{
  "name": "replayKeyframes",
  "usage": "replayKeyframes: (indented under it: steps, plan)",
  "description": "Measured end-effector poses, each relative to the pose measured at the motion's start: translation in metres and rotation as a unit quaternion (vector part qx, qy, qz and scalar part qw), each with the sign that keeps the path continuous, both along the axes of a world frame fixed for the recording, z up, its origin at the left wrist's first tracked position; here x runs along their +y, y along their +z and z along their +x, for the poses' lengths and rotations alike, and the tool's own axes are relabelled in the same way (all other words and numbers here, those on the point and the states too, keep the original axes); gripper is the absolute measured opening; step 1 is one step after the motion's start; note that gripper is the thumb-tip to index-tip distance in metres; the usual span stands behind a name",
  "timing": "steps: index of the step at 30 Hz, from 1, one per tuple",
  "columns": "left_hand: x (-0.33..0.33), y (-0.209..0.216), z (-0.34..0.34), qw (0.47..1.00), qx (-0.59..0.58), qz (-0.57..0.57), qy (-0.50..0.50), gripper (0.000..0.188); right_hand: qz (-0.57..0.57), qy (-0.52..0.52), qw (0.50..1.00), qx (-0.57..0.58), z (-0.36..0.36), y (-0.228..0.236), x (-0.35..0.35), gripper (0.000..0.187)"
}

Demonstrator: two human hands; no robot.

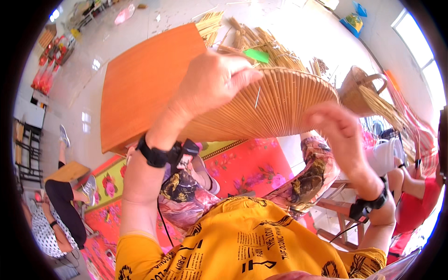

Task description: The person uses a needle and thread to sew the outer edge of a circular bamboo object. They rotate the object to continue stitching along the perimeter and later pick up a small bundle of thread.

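Note:
A broad, curved panel of pleated straw (284,95), its ribs spreading out like a fan, stands tilted in front of me at the table edge. My left hand (210,81) is closed, thumb and fingers pressed together, over its upper left part. Whatever lies in that pinch is too small to make out. Just below those fingertips, a thin, pale needle-like piece (257,96) shows against the ribs. At the panel's right edge is my right hand (333,121), fingers bent and smeared by motion. I cannot tell whether it grips the straw.
An orange-brown table (144,79) stands ahead on the left. Bundles of straw (275,49) and a green piece (256,55) lie beyond the panel. A woven basket (357,91) and a white bucket (389,151) are at right. Other people sit on both sides. A wooden stool (343,210) stands near my right arm.

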State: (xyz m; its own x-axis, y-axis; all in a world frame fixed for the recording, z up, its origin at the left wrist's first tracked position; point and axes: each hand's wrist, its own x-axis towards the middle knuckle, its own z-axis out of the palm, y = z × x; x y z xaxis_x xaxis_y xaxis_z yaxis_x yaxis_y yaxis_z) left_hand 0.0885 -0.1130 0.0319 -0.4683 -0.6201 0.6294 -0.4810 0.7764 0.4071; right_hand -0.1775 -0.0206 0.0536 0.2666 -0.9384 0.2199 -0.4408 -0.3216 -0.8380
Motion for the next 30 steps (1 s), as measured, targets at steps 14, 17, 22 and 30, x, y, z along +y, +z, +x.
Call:
replayKeyframes:
  steps: [14,17,22,30]
  plan:
    - [0.146,-0.011,-0.086,0.992,-0.120,-0.038,0.005,0.033,0.332,-0.064,0.772,-0.539,0.003,-0.099,0.099,0.018]
    - [0.165,-0.021,-0.086,0.987,-0.150,-0.059,-0.007,0.037,0.363,-0.125,0.751,-0.536,0.006,-0.102,0.126,0.022]
    - [0.181,-0.051,-0.086,0.975,-0.182,-0.123,-0.031,0.038,0.291,-0.104,0.791,-0.528,0.006,-0.159,0.151,0.025]
    - [0.183,-0.066,-0.090,0.965,-0.221,-0.129,-0.056,0.031,0.251,-0.095,0.865,-0.424,-0.009,-0.190,0.169,0.014]
